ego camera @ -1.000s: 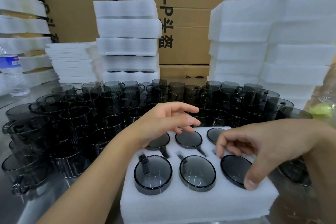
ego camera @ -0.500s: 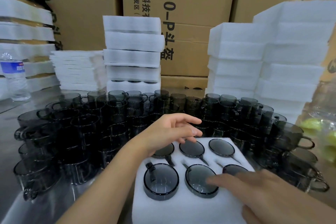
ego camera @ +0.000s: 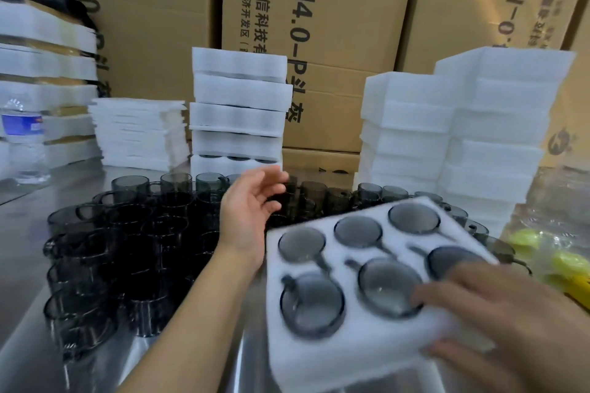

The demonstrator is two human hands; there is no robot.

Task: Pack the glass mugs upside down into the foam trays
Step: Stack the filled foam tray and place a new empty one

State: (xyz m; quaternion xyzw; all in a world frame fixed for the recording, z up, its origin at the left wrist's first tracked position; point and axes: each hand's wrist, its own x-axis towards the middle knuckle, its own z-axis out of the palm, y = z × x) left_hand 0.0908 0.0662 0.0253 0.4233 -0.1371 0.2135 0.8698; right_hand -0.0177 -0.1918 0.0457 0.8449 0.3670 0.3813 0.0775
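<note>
Full foam tray, six mugs inverted, tilts in right hand gripping its near-right corner. Left hand open, empty, just left of tray, nearer the loose mugs beyond.

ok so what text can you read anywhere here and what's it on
"AH4.0-P" runs down the middle box.
"4.0" and "P" on the left box.
"P-0" on the right box.
Chinese print on these boxes: too blurred to read surely.
Bottle label: unreadable.
</note>
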